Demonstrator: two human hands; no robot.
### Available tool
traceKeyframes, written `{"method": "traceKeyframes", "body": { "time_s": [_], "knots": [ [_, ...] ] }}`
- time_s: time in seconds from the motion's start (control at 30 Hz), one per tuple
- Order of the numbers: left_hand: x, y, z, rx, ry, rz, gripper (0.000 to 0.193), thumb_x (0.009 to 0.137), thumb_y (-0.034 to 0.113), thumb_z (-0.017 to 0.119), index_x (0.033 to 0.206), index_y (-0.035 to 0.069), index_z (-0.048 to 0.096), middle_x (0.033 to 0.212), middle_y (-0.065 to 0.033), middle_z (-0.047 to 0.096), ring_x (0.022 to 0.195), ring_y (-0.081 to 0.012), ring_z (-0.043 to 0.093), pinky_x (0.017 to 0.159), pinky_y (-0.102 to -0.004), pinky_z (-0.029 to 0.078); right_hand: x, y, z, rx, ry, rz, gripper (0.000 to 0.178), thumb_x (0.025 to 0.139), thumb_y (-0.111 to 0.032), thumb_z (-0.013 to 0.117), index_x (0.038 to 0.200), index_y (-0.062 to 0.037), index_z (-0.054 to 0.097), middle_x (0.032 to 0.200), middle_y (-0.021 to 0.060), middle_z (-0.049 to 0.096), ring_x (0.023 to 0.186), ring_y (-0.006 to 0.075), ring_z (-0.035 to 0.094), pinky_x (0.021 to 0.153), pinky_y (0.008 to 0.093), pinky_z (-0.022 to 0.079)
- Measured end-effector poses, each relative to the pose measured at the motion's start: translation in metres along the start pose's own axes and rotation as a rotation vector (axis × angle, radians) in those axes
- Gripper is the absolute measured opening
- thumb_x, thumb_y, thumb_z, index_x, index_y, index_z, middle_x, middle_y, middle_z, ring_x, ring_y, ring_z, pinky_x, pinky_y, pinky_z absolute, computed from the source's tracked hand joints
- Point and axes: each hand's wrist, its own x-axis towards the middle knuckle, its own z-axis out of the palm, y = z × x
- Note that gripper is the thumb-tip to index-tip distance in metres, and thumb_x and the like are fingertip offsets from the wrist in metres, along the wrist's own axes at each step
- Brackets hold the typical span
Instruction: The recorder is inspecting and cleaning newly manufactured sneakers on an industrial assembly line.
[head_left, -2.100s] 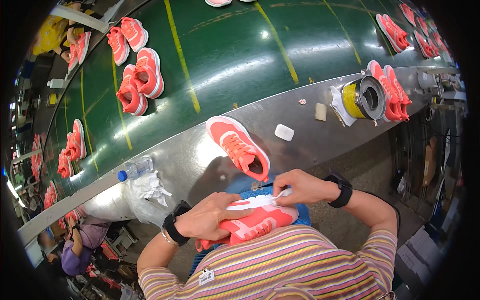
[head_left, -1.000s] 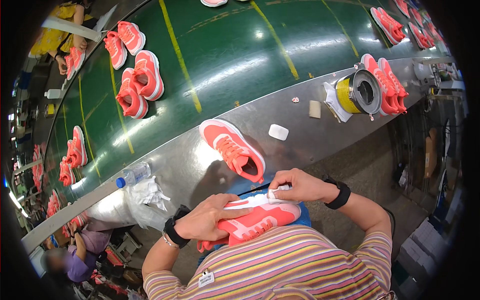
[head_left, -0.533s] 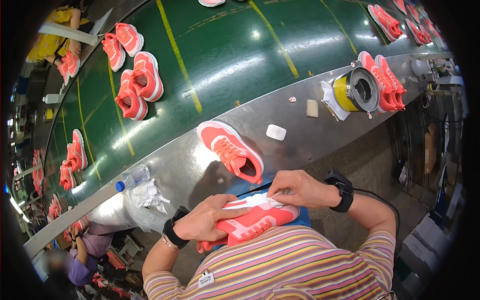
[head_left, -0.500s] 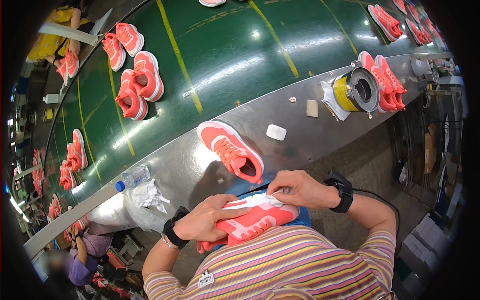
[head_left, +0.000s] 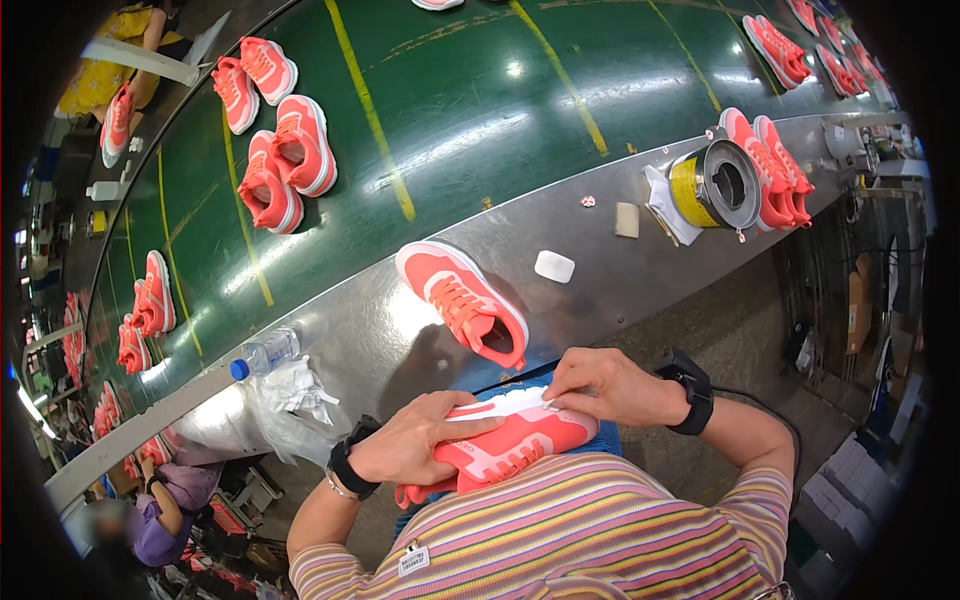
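A coral sneaker lies on its side in my lap, its white sole edge facing away from me. My left hand is closed around its left part, thumb along the upper. Against the white sole edge, my right hand pinches a small wad of white cloth, mostly hidden by the fingers. Just beyond, a matching sneaker sits upright on the metal ledge, untouched.
The metal ledge carries a white block, a beige block, an open can, a bottle and white cloths. Behind runs a green conveyor with several coral sneakers. Co-workers are at left.
My right hand has shifted slightly along the sole edge, and less of the white cloth shows. My left hand keeps its hold. At the far left, a co-worker's sneaker has changed position.
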Motion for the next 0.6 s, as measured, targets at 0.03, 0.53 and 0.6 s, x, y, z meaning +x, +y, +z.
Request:
{"method": "traceKeyframes", "body": {
  "time_s": [0.03,0.53,0.6],
  "knots": [
    [0.0,0.0,0.0,0.0,0.0,-0.001,0.065,0.064,0.011,0.067,0.127,0.02,0.055,0.124,-0.0223,0.047,0.113,-0.0369,0.048,0.098,-0.0411,0.037,0.001,0.0,-0.001,0.012,-0.009,0.059,0.014,0.078,-0.01,0.066,0.09,-0.0033,0.066,0.087,0.0104,0.061,0.078,0.0252,0.061,0.067,0.0333,0.049],
    [-0.001,-0.002,0.015,0.036,0.006,0.046,0.062,0.063,0.013,0.066,0.125,0.019,0.057,0.12,-0.0241,0.05,0.11,-0.0367,0.049,0.094,-0.0415,0.038,0.005,0.002,-0.001,-0.113,-0.214,0.051,0.007,0.077,-0.008,0.063,0.081,-0.0026,0.061,0.076,0.0106,0.056,0.071,0.0278,0.058,0.063,0.0351,0.046],
    [-0.002,-0.006,0.02,0.002,0.029,0.02,0.063,0.063,0.013,0.066,0.124,0.019,0.057,0.12,-0.0244,0.05,0.109,-0.0368,0.049,0.094,-0.0412,0.039,0.011,0.0,0.004,-0.117,-0.204,0.042,0.007,0.077,-0.007,0.062,0.081,-0.0024,0.061,0.076,0.0106,0.056,0.071,0.0276,0.058,0.063,0.0348,0.046]
  ]
}}
